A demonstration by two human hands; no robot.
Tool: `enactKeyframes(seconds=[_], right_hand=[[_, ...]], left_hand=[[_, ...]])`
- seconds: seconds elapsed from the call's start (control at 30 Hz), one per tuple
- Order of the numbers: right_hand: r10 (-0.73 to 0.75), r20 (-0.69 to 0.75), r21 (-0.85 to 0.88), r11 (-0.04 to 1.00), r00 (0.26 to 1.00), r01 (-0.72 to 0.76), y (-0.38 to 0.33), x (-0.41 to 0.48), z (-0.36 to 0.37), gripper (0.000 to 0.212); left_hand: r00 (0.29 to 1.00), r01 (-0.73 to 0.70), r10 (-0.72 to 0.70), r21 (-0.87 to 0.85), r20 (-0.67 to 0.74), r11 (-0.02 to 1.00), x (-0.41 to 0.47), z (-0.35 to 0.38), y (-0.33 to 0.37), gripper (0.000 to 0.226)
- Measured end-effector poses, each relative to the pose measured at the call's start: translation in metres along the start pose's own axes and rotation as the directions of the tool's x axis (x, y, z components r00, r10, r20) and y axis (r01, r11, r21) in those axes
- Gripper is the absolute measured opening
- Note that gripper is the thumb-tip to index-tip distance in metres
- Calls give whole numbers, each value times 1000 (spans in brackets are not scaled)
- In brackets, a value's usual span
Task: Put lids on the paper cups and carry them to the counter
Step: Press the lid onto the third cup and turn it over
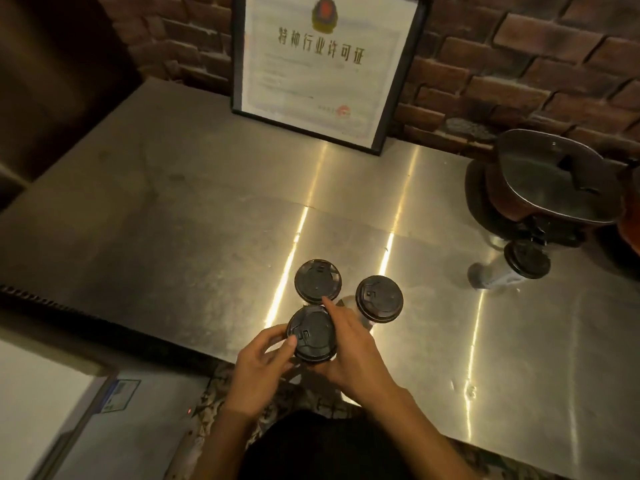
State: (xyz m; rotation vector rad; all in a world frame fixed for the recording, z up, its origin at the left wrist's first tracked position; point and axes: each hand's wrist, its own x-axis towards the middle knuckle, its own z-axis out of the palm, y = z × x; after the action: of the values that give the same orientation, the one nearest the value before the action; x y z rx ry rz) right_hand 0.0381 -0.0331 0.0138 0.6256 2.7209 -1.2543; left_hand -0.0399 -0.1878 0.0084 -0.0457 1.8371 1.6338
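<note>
Three paper cups with black lids stand close together near the front edge of the steel counter (207, 209). Both hands grip the nearest lidded cup (313, 336): my left hand (263, 365) on its left side with the thumb on the lid, my right hand (349, 348) on its right side. The right forefinger points out and touches the rim of the far-left lidded cup (317, 280). The third lidded cup (380, 297) stands just to the right, untouched. A fourth lidded cup (526, 259) stands apart at the right.
A framed certificate (325, 64) leans against the brick wall at the back. A dark pot on a stand (550, 188) sits at the right end of the counter, just behind the fourth cup. A white appliance top (38, 407) lies lower left.
</note>
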Motion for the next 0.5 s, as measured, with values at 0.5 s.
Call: enactKeyframes(seconds=[0.5], right_hand=[[226, 4, 11, 974, 974, -226, 10, 13, 44, 113]], left_hand=[[994, 86, -92, 119, 50, 989, 27, -20, -20, 23]])
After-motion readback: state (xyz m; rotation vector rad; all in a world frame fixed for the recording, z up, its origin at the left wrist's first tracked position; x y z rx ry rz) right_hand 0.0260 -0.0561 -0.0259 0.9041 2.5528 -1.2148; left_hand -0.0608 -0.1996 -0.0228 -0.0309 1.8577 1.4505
